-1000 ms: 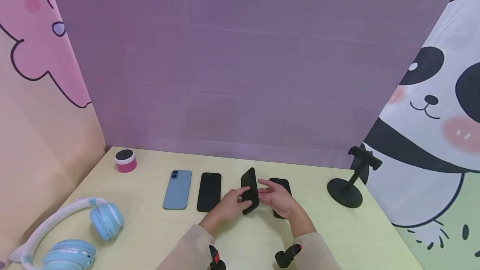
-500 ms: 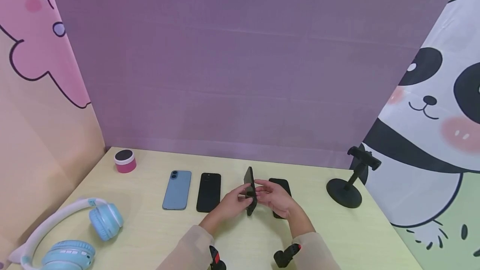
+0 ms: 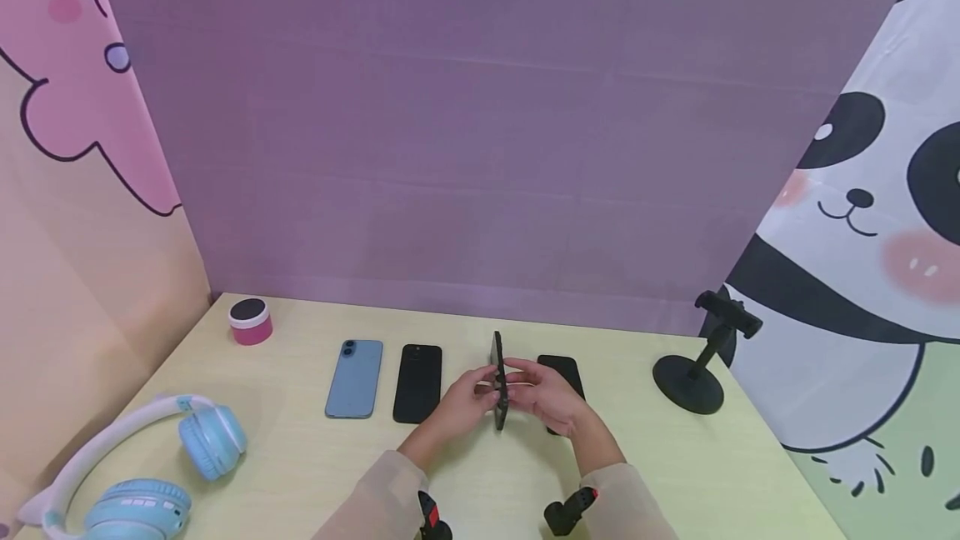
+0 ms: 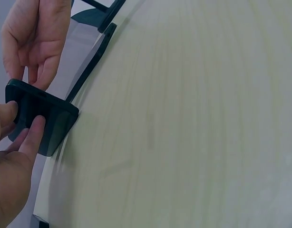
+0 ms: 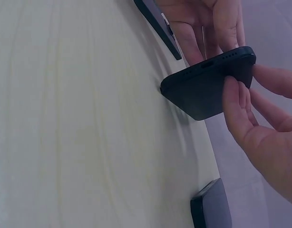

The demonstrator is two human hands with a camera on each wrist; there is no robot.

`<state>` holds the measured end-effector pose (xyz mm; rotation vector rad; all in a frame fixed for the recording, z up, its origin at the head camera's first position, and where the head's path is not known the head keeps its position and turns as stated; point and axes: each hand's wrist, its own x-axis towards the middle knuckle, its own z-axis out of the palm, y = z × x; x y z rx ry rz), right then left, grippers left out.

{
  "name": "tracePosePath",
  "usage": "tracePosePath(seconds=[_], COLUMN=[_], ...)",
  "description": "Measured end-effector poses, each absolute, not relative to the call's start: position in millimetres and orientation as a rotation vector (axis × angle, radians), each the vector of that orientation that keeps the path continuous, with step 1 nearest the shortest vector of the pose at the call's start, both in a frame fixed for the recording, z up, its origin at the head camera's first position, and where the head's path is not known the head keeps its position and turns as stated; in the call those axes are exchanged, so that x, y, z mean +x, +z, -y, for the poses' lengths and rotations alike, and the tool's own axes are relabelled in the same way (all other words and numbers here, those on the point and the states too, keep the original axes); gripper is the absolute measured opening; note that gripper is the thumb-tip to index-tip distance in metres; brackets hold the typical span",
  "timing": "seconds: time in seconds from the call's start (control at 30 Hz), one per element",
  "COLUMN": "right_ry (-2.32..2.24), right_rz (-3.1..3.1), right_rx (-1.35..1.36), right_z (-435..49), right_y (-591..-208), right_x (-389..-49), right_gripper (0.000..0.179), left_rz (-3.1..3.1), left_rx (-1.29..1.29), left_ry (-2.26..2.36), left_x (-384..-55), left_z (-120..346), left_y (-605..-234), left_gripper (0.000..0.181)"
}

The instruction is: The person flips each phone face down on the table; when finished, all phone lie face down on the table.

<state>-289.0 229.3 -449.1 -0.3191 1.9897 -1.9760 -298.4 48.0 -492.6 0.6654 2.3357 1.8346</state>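
A black smartphone [image 3: 498,382] stands nearly edge-on to the head camera between my two hands. My left hand [image 3: 459,404] holds it from the left, thumb and fingertips on that face. On its other face lie the fingertips of my right hand [image 3: 551,398]. In the right wrist view, the bottom edge of the held phone [image 5: 208,66] shows its port and speaker holes. Another black phone [image 3: 566,372] lies to the right, partly hidden behind my right hand. Left of my hands lie a black phone [image 3: 417,384] and a light blue phone [image 3: 354,379], back up.
A black stand [image 3: 690,386] is at the right of the pale table [image 3: 712,473]. Light blue headphones [image 3: 212,442] lie at the front left. Behind them sits a small pink-and-white round container [image 3: 251,325] with a dark top. A purple backdrop [image 3: 480,148] rises behind the table.
The held phone has turned from showing its broad left face to nearly edge-on. My right hand has moved slightly left, its fingertips now against the phone. The other things stay put.
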Motion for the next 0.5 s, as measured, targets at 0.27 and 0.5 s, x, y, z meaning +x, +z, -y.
tracePosePath(seconds=[0.27,0.5], right_ry=[-1.985,-1.89], right_rz=[-1.988,-2.081], right_rx=[-0.317,-0.306], right_z=[-228.0,-223.8], right_y=[-455.7,-463.4], right_x=[-288.8,-285.5], right_gripper=[0.057,0.055], left_rz=[-2.359,-2.311], left_rx=[0.641,0.56], left_ry=[1.833,1.933], left_x=[-298.5,-298.4], left_z=[-46.6,-41.5], left_y=[-492.7,-487.8], left_gripper=[0.044,0.046])
